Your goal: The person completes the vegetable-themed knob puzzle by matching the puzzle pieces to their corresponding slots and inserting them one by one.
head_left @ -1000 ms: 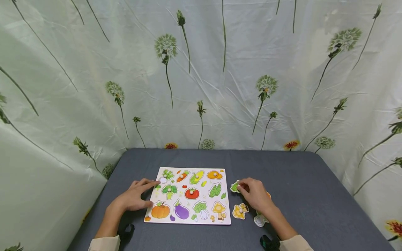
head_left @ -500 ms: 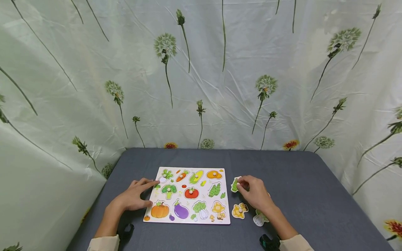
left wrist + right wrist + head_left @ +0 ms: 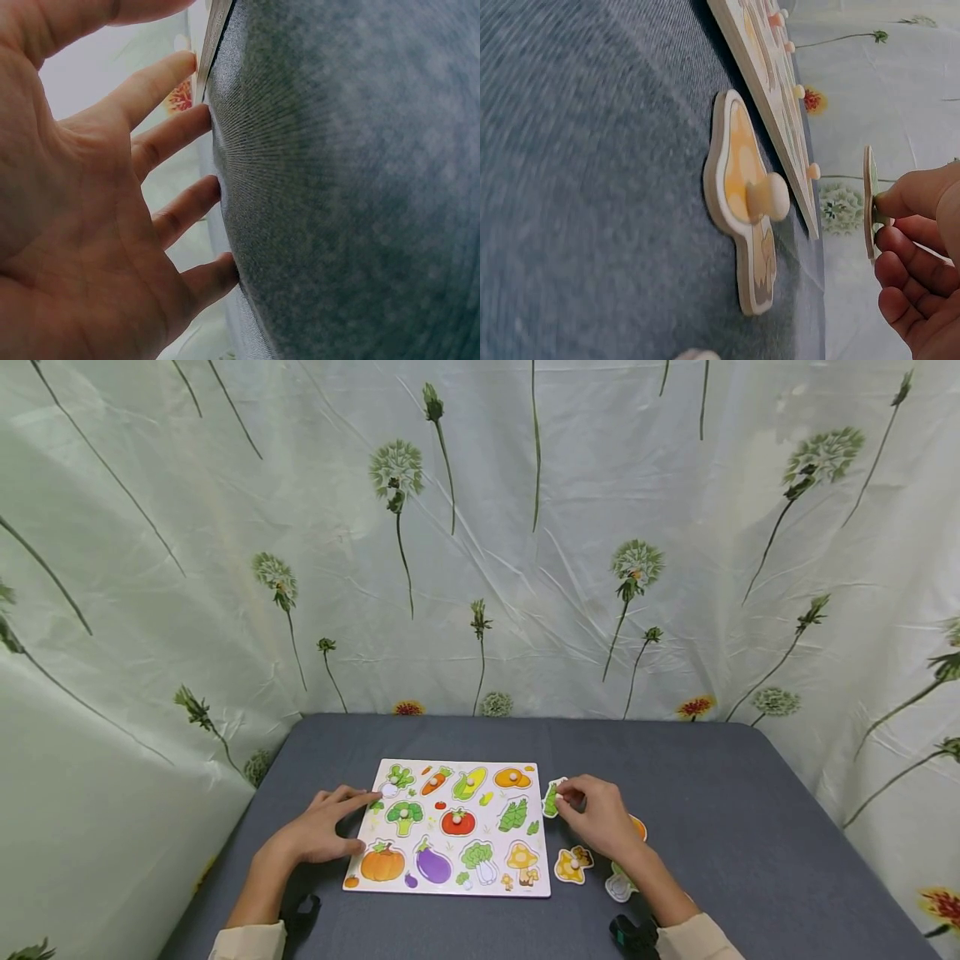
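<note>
My right hand (image 3: 600, 822) pinches a green vegetable puzzle piece (image 3: 551, 799) by its knob, just right of the puzzle board (image 3: 486, 828). In the right wrist view this piece (image 3: 869, 202) is seen edge-on, raised off the table. Its picture is partly covered by the fingers. My left hand (image 3: 322, 831) is spread at the board's left edge, thumb and index finger touching it. The left wrist view shows that hand's fingers (image 3: 172, 142) straight, their tips against the grey cloth and the board's edge. Knobbed pieces fill several of the board's places; others show only printed pictures.
A mushroom piece (image 3: 570, 865) lies right of the board, knob up. Beyond it, a bok choy piece (image 3: 619, 888) and an orange piece (image 3: 639, 828) are partly hidden by my right arm. Grey cloth (image 3: 720, 827) covers the table; a flowered curtain hangs behind.
My right hand has lifted the green puzzle piece and shifted it slightly left, closer to the board, turning it more upright. My left hand has stayed at the board's edge.
</note>
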Motion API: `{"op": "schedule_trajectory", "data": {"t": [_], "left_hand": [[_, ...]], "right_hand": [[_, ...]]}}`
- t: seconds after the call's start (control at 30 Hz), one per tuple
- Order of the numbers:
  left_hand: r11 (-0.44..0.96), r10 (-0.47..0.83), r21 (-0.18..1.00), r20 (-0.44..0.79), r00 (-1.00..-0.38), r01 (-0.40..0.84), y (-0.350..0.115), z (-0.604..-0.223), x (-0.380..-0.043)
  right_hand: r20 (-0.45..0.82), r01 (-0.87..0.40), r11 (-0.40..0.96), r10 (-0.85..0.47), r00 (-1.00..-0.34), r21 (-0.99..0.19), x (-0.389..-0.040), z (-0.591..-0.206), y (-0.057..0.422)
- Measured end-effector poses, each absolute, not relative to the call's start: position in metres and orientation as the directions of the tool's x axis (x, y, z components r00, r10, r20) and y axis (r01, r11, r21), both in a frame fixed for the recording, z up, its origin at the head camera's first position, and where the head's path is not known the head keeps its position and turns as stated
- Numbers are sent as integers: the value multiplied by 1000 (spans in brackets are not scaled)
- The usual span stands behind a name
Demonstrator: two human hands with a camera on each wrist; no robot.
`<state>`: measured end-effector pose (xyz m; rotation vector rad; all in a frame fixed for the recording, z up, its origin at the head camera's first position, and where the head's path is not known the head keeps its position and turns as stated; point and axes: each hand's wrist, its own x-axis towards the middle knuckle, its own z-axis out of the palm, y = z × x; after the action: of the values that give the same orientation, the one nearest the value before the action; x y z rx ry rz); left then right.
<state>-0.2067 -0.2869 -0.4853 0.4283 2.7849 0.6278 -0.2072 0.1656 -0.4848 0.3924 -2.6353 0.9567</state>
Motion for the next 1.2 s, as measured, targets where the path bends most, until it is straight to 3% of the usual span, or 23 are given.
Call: {"op": "schedule_trajectory", "data": {"t": [1.2], "left_hand": [[876,312,436,-190,-931,205,-285,-484,-206]], "right_hand": [[289,-383,643,-252,-923,-663,-208,-497,124]]}}
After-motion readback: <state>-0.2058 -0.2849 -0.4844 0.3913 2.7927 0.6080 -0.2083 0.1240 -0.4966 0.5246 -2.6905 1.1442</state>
